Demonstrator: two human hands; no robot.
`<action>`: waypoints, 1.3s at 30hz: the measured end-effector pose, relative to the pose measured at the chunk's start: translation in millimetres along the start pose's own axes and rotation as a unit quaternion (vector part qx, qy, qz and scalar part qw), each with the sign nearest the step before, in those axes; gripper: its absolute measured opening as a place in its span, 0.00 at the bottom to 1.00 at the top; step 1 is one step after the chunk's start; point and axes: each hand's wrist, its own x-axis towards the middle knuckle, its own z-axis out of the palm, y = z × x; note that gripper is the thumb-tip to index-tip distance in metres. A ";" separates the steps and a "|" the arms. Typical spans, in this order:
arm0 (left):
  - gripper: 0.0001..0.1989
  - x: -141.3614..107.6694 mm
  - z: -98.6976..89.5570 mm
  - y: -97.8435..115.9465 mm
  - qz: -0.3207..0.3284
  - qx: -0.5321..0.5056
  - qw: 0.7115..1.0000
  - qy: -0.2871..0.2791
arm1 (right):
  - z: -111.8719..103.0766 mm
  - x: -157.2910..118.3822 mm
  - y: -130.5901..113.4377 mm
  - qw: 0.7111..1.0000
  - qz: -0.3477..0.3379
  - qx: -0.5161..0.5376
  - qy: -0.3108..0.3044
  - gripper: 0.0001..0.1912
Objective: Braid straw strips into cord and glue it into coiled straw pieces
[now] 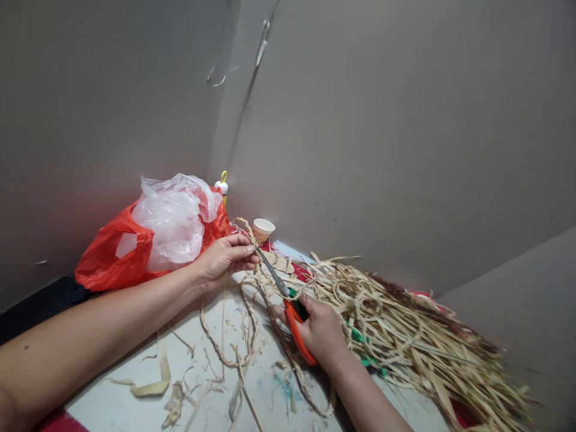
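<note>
Orange-handled scissors [296, 336] are in my right hand [320, 329], their blades pointing up and left toward my left hand. My left hand [228, 258] pinches a thin braided straw cord [244, 227] near the blade tips. The cord loops above the fingers and hangs down over the white board [180, 354]. Whether the blades touch the cord is too small to tell. Loose cord loops and short straw scraps [155, 384] lie on the board below my hands.
A big heap of dry straw strips [418, 342] spreads along the right side. Behind my left arm sits a red plastic bag [112, 252] with a clear bag [173, 222] in it. A paper cup [262, 230] and a yellow-topped bottle [222, 185] stand near the grey walls.
</note>
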 end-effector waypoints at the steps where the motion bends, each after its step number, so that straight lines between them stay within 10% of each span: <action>1: 0.06 -0.1 -0.1 0.3 -0.001 -0.002 1.000 -0.003 | 0.3 -0.3 0.5 1.000 -0.002 0.002 -0.002 0.19; 39: 0.06 1.1 -1.6 4.7 -0.008 0.031 0.999 -0.019 | -8.0 0.5 14.3 0.992 -0.076 -0.094 0.038 0.15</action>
